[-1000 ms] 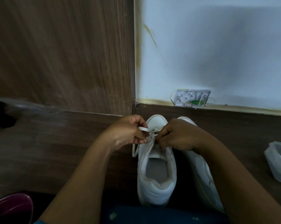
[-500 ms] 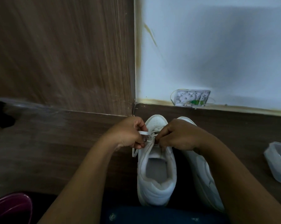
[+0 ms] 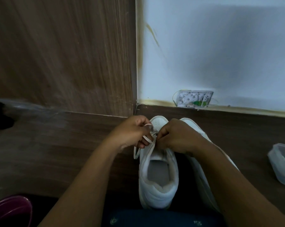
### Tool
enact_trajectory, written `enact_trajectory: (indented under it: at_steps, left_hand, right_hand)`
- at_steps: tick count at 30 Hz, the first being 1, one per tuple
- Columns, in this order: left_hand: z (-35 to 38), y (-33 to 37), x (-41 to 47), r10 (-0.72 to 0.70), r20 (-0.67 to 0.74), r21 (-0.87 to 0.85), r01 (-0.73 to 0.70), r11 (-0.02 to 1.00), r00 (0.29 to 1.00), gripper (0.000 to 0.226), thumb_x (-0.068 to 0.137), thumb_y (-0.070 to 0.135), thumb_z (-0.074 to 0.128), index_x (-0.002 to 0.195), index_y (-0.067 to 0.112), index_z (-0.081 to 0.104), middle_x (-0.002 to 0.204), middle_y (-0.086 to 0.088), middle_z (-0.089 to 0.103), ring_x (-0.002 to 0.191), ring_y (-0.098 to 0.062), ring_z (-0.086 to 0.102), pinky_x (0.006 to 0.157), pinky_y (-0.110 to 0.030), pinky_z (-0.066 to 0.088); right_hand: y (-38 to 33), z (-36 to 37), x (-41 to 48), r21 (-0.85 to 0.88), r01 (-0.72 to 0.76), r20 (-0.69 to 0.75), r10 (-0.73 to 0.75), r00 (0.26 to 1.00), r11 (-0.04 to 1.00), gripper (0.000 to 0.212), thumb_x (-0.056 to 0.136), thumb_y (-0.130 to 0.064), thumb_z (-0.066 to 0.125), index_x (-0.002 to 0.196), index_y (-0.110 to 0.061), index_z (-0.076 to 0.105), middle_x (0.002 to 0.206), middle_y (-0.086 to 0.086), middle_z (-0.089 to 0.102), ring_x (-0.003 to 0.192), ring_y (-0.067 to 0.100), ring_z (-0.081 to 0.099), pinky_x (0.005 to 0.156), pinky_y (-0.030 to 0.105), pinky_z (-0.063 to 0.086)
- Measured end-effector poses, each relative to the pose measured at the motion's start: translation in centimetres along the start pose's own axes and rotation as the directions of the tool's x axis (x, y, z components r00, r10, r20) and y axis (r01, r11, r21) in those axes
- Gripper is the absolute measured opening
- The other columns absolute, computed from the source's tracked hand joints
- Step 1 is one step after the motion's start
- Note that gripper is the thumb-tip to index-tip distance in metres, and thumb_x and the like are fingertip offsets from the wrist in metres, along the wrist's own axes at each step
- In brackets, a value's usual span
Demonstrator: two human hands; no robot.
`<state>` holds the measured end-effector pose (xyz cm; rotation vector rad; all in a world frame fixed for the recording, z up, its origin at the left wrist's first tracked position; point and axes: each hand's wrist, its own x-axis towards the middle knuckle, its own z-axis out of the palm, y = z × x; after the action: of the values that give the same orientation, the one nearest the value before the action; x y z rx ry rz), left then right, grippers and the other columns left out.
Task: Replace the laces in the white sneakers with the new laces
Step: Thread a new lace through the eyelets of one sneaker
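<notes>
Two white sneakers stand side by side on the dark wooden desk, toes toward the wall. The left sneaker (image 3: 158, 181) shows its open collar; the right sneaker (image 3: 202, 163) is partly hidden under my right forearm. My left hand (image 3: 132, 131) pinches a white lace (image 3: 146, 138) at the left sneaker's eyelets, and a loop of it hangs down the shoe's left side. My right hand (image 3: 176, 136) is curled over the same lacing area and pinches the lace there; its fingertips hide the eyelets.
A clear plastic container (image 3: 282, 164) with white laces inside sits at the right edge. A small white wall box (image 3: 194, 99) with wires sits where desk meets wall. A maroon round object (image 3: 8, 210) shows at the bottom left. A wood panel rises behind on the left.
My left hand has drawn the lace slightly up and left, so a longer stretch shows between the hands. The shoes have not moved.
</notes>
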<state>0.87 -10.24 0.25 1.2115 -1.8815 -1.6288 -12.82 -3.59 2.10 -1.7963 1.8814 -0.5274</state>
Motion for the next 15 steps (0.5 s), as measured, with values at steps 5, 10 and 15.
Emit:
enact_trajectory:
  at_steps: [5, 10, 15]
  left_hand:
    - [-0.1, 0.4, 0.3, -0.034, -0.101, -0.266, 0.006, 0.964, 0.994, 0.022, 0.09, -0.003, 0.047, 0.092, 0.018, 0.054, 0.065, -0.003, 0.062, 0.063, -0.018, 0.062, 0.067, -0.038, 0.052]
    - [-0.3, 0.4, -0.5, 0.073, 0.12, -0.162, -0.053, 0.985, 0.99, 0.037, 0.076, -0.011, 0.061, 0.087, 0.024, 0.069, 0.09, -0.008, 0.056, 0.083, -0.022, 0.057, 0.079, -0.043, 0.047]
    - [0.1, 0.0, -0.3, 0.356, 0.207, 0.129, -0.386, 0.914, 0.911, 0.006, 0.077, 0.01, 0.071, 0.074, 0.006, 0.075, 0.07, -0.004, 0.066, 0.07, -0.015, 0.059, 0.069, -0.031, 0.046]
  right_hand:
    - [0.3, -1.1, 0.0, 0.229, -0.213, 0.12, 0.189, 0.975, 0.95, 0.013, 0.078, -0.006, 0.063, 0.066, -0.004, 0.063, 0.059, 0.005, 0.051, 0.052, 0.013, 0.045, 0.054, 0.024, 0.041]
    - [0.0, -2.9, -0.3, 0.787, -0.305, 0.22, 0.217, 0.951, 0.537, 0.036, 0.074, 0.005, 0.046, 0.045, -0.014, 0.056, 0.062, 0.003, 0.055, 0.065, 0.015, 0.053, 0.069, 0.037, 0.047]
    - [0.2, -4.0, -0.8, 0.971, -0.151, 0.143, 0.058, 0.988, 0.188, 0.012, 0.06, -0.017, 0.047, 0.049, -0.014, 0.051, 0.065, 0.004, 0.049, 0.064, 0.016, 0.049, 0.066, 0.032, 0.043]
